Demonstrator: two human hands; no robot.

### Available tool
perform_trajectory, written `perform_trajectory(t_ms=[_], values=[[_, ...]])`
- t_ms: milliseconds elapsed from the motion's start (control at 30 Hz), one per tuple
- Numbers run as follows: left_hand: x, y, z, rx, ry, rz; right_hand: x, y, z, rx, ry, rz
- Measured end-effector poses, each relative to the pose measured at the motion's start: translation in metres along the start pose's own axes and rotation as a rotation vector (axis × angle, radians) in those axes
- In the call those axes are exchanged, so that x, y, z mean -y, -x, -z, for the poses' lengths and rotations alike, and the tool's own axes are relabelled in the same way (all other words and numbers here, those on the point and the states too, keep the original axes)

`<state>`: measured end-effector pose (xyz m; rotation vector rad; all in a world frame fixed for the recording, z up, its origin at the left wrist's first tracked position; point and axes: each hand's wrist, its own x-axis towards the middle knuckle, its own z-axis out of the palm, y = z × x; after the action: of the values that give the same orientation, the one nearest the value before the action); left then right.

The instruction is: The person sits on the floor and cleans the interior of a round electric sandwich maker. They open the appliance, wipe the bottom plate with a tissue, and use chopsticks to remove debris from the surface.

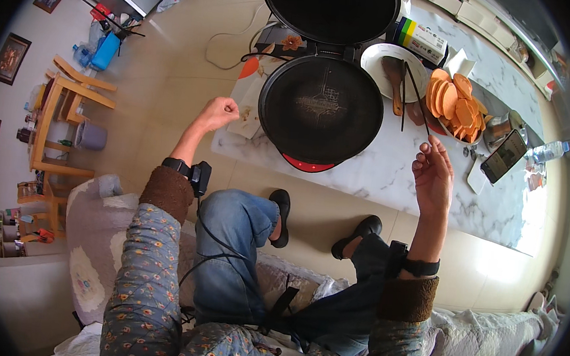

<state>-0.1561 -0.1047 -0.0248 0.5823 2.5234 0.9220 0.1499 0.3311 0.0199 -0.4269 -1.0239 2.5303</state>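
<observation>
An electric griddle with its black lid [332,5] raised stands before me, and its round lower plate [321,110] holds no food. My left hand [220,114] is loosely curled just left of the plate, with nothing visible in it. At the right, my right hand [433,173] touches the end of a dark chopstick [416,93] with its fingertips. A second chopstick [403,99] and a wooden spatula [395,84] rest on a white plate [372,60]. Sliced orange sweet potatoes [454,103] are heaped in a bowl beside them.
A marble-patterned table [394,171] carries a printed package [421,41], a metal pot [504,126], a propped phone [504,156] and a plastic water bottle [547,151]. A cable lies on the floor left of the griddle. Wooden chairs [80,99] stand at the far left.
</observation>
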Motion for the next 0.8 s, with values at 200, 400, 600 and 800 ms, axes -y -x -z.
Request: perform_trajectory(t_ms=[200,400,600,800], values=[[-0.005,0.0,-0.01,-0.018,0.011,0.003,-0.001,-0.003,0.003,-0.053,0.051,0.019],[-0.097,-0.048,-0.022,-0.115,0.017,-0.328,-0.003,-0.005,-0.002,-0.018,0.023,-0.007],[-0.191,-0.114,-0.07,-0.089,-0.424,-0.413,0.001,-0.004,-0.003,-0.064,0.022,0.002],[-0.209,-0.146,-0.092,-0.039,-0.642,-0.311,0.01,-0.002,0.001,-0.074,0.0,0.004]])
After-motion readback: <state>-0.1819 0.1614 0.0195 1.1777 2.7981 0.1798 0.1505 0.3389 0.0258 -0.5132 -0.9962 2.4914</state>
